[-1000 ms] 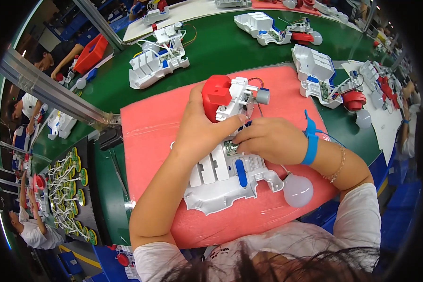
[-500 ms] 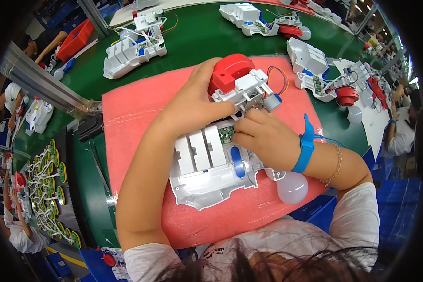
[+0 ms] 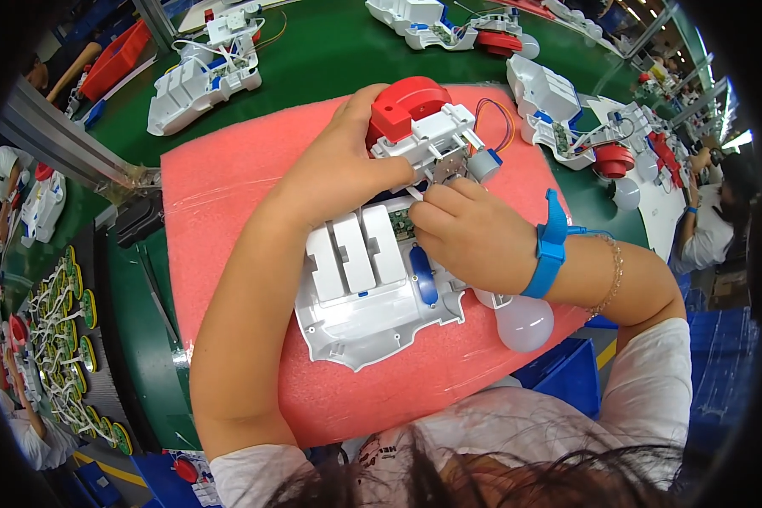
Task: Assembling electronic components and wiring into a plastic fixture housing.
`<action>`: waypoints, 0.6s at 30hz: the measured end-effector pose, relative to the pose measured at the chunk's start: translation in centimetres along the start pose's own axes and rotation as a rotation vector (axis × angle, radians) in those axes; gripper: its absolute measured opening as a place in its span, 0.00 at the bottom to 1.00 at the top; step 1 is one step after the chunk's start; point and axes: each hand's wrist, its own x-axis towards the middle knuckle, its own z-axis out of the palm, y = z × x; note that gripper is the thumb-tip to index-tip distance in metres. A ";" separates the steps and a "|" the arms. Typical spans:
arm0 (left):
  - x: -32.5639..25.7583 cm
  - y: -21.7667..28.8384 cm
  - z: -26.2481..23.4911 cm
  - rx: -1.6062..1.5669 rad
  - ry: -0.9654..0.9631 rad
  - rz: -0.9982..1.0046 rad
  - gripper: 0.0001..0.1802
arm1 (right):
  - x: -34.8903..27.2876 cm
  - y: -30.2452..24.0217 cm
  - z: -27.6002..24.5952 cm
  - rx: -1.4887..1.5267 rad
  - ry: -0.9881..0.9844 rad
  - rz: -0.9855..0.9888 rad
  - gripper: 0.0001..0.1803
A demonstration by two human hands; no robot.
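My left hand point(image 3: 334, 169) is closed around a red-and-white mechanism point(image 3: 413, 100), its thumb along the white frame. A small silver motor point(image 3: 483, 165) with coloured wires sits on that mechanism's right side. Just below lies an open white plastic housing point(image 3: 360, 326) with a ribbed block, a blue oval part point(image 3: 424, 275) and a green circuit board point(image 3: 400, 224). My right hand point(image 3: 474, 237), wearing a blue wrist strap point(image 3: 552, 250), has its fingertips pinched together between mechanism and board. Whatever they pinch is hidden. A frosted white bulb point(image 3: 525, 323) rests below my right wrist.
A pink foam mat point(image 3: 220, 203) lies under the work on a green table. Similar white assemblies point(image 3: 199, 80) stand behind and to the right. Tweezers point(image 3: 158, 296) lie left, beside a dark tray point(image 3: 127, 372) with round green boards. Other people sit at both sides.
The whole view has shifted slightly, so things appear a little higher and further left. Both hands keep nearly the same grip and place on the assembly.
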 end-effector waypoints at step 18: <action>-0.1 0.5 0.1 0.003 0.024 -0.031 0.44 | 0.2 1.4 -0.3 0.136 0.032 0.046 0.05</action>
